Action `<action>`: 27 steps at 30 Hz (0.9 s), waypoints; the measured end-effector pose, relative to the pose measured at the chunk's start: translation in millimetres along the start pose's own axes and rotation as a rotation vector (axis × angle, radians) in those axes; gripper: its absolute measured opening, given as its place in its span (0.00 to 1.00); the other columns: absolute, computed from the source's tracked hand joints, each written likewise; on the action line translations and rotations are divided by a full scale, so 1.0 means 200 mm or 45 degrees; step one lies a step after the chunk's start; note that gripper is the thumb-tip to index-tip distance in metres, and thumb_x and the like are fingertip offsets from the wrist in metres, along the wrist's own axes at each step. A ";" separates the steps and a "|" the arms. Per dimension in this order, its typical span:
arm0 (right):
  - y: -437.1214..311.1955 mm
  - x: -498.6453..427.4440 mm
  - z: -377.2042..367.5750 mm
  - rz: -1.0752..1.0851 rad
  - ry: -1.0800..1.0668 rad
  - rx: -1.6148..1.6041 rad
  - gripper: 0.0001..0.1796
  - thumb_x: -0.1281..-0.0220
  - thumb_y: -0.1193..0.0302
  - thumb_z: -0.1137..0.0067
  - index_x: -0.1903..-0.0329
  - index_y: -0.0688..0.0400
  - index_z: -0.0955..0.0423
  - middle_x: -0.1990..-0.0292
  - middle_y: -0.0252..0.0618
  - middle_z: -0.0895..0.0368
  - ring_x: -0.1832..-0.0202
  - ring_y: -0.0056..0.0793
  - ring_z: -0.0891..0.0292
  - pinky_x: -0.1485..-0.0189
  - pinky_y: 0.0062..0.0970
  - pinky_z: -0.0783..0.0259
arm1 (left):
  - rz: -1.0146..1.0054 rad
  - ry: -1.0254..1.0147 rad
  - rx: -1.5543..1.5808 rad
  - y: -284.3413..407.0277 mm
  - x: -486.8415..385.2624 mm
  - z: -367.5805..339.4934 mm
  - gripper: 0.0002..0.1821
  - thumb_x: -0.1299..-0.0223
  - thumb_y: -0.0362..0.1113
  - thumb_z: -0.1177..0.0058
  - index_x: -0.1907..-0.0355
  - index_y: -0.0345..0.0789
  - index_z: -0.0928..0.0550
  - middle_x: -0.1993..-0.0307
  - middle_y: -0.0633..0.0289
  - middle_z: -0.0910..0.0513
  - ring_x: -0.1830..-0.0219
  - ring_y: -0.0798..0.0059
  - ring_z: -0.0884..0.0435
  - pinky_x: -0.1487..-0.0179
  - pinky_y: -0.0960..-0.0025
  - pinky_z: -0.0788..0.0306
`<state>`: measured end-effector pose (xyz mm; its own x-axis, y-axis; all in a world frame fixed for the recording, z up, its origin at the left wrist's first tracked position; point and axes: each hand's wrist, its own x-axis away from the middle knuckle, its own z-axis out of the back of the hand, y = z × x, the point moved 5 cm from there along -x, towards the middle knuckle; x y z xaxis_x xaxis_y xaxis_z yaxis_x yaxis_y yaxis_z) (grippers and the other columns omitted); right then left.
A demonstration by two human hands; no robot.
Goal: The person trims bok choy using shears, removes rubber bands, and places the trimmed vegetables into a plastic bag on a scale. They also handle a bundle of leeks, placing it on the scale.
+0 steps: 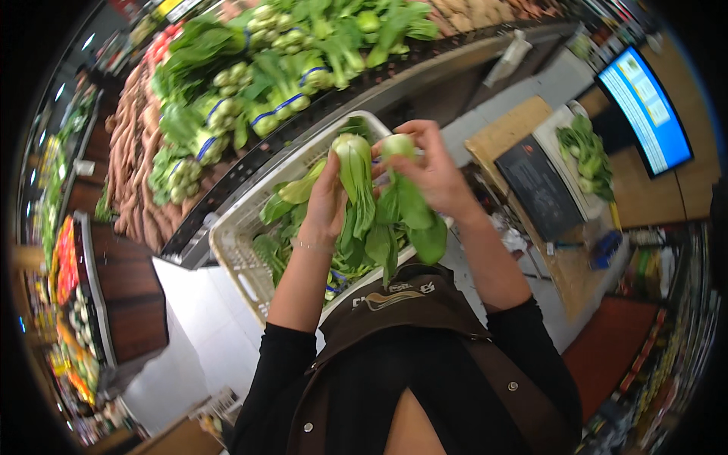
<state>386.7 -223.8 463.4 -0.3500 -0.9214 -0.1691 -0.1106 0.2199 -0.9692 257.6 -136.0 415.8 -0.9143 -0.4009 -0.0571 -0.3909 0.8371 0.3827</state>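
Over a white plastic crate (239, 273), my left hand (328, 199) holds a head of bok choy (354, 165), its pale base up and its leaves hanging down. Close beside it, my right hand (435, 165) grips another bok choy (398, 149) by the base, its dark green leaves drooping to the right. Loose bok choy leaves (278, 207) lie in the crate under my hands. A blue tie (336, 278) shows low in the crate. My arms and the held greens hide much of the crate's inside.
Ahead rises a produce display with blue-banded bok choy bunches (264, 116) and long brown roots (136, 153). To the right, a wooden counter (537, 114) holds a scale (540, 165) with greens (586, 159) on it, near a lit monitor (645, 111).
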 end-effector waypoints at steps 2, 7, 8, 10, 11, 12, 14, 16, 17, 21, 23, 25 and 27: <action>0.08 0.04 0.04 0.018 0.150 -0.019 0.28 0.33 0.71 0.36 0.37 0.58 0.40 0.50 0.37 0.29 0.52 0.22 0.25 0.54 0.23 0.23 | 0.014 0.132 -0.089 -0.10 -0.03 0.04 0.31 0.28 0.57 0.53 0.36 0.32 0.28 0.42 0.55 0.21 0.38 0.62 0.24 0.33 0.53 0.30; 0.12 0.21 0.27 0.138 0.473 0.426 0.25 0.35 0.68 0.34 0.40 0.62 0.33 0.51 0.39 0.27 0.51 0.29 0.24 0.52 0.28 0.24 | 0.069 0.479 -0.322 -0.37 -0.13 0.04 0.28 0.32 0.41 0.47 0.32 0.36 0.31 0.37 0.57 0.24 0.35 0.64 0.26 0.28 0.60 0.35; 0.09 0.26 0.33 0.236 0.517 0.556 0.26 0.35 0.66 0.34 0.40 0.62 0.32 0.51 0.40 0.26 0.52 0.31 0.24 0.52 0.29 0.25 | 0.118 0.437 -0.323 -0.44 -0.17 0.02 0.30 0.33 0.40 0.46 0.30 0.36 0.33 0.36 0.57 0.26 0.33 0.64 0.28 0.27 0.60 0.36; 0.07 0.34 0.46 0.204 0.524 0.720 0.29 0.36 0.62 0.34 0.36 0.60 0.30 0.50 0.43 0.26 0.52 0.38 0.26 0.50 0.31 0.28 | 0.180 0.296 -0.244 -0.58 -0.26 -0.05 0.34 0.36 0.38 0.46 0.27 0.36 0.37 0.33 0.55 0.30 0.31 0.61 0.30 0.26 0.59 0.37; 0.02 0.36 0.53 0.422 0.614 0.973 0.28 0.36 0.60 0.36 0.38 0.60 0.28 0.51 0.45 0.27 0.49 0.43 0.28 0.46 0.37 0.31 | 0.227 0.254 -0.188 -0.65 -0.30 -0.07 0.36 0.36 0.37 0.45 0.26 0.36 0.38 0.33 0.54 0.30 0.31 0.59 0.30 0.27 0.58 0.36; 0.02 0.39 0.60 0.384 0.633 1.052 0.28 0.36 0.59 0.35 0.38 0.60 0.27 0.50 0.45 0.27 0.48 0.43 0.29 0.45 0.39 0.32 | 0.287 0.353 -0.244 -0.71 -0.33 -0.06 0.35 0.37 0.36 0.45 0.27 0.36 0.38 0.34 0.54 0.29 0.32 0.58 0.29 0.27 0.58 0.35; 0.03 0.43 0.79 0.344 0.613 1.146 0.29 0.37 0.58 0.35 0.38 0.60 0.26 0.48 0.44 0.27 0.47 0.43 0.30 0.43 0.40 0.34 | 0.355 0.424 -0.246 -0.85 -0.43 -0.06 0.34 0.38 0.35 0.45 0.28 0.36 0.36 0.35 0.54 0.27 0.34 0.57 0.27 0.29 0.57 0.33; 0.03 0.48 1.00 0.355 0.547 1.177 0.29 0.38 0.58 0.34 0.39 0.60 0.25 0.47 0.44 0.28 0.47 0.43 0.30 0.42 0.40 0.35 | 0.397 0.397 -0.197 -1.00 -0.56 -0.07 0.32 0.38 0.35 0.45 0.31 0.35 0.34 0.37 0.52 0.26 0.39 0.59 0.23 0.31 0.52 0.32; 0.02 0.49 1.14 0.397 0.519 1.165 0.28 0.40 0.59 0.33 0.40 0.58 0.24 0.47 0.44 0.27 0.47 0.43 0.30 0.41 0.39 0.35 | 0.408 0.315 -0.156 -1.06 -0.61 -0.08 0.31 0.37 0.35 0.45 0.32 0.35 0.33 0.37 0.52 0.25 0.41 0.60 0.21 0.31 0.50 0.32; -0.07 0.63 1.90 0.115 0.920 1.524 0.20 0.40 0.66 0.35 0.47 0.58 0.22 0.48 0.41 0.24 0.44 0.44 0.31 0.38 0.39 0.36 | 0.271 0.402 -0.081 -1.17 -0.83 -0.08 0.29 0.36 0.36 0.46 0.32 0.35 0.33 0.37 0.54 0.25 0.46 0.66 0.19 0.30 0.46 0.33; -0.09 0.66 2.23 -0.087 1.058 1.830 0.16 0.43 0.69 0.35 0.51 0.57 0.22 0.50 0.39 0.22 0.45 0.42 0.31 0.39 0.39 0.36 | 0.212 0.435 -0.084 -1.20 -0.90 -0.08 0.28 0.34 0.36 0.48 0.33 0.34 0.33 0.36 0.56 0.26 0.44 0.67 0.21 0.29 0.47 0.34; -0.07 0.62 2.44 -0.002 0.951 2.057 0.14 0.44 0.71 0.34 0.54 0.56 0.22 0.51 0.38 0.22 0.46 0.40 0.30 0.40 0.39 0.36 | 0.173 0.467 -0.146 -1.22 -0.95 -0.08 0.28 0.35 0.36 0.47 0.32 0.35 0.33 0.36 0.56 0.26 0.43 0.66 0.21 0.29 0.47 0.34; 0.01 0.55 2.55 -0.005 0.780 2.186 0.14 0.44 0.67 0.34 0.55 0.55 0.22 0.55 0.36 0.20 0.47 0.39 0.30 0.41 0.38 0.36 | 0.153 0.557 -0.208 -1.25 -0.96 -0.08 0.29 0.35 0.37 0.48 0.32 0.35 0.33 0.35 0.55 0.26 0.42 0.66 0.21 0.29 0.46 0.34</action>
<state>823.2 -488.9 352.1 -0.6494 -0.5995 -0.4679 0.7203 -0.6822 -0.1255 532.1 -274.1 346.6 -0.8082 -0.4531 0.3762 -0.2313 0.8316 0.5049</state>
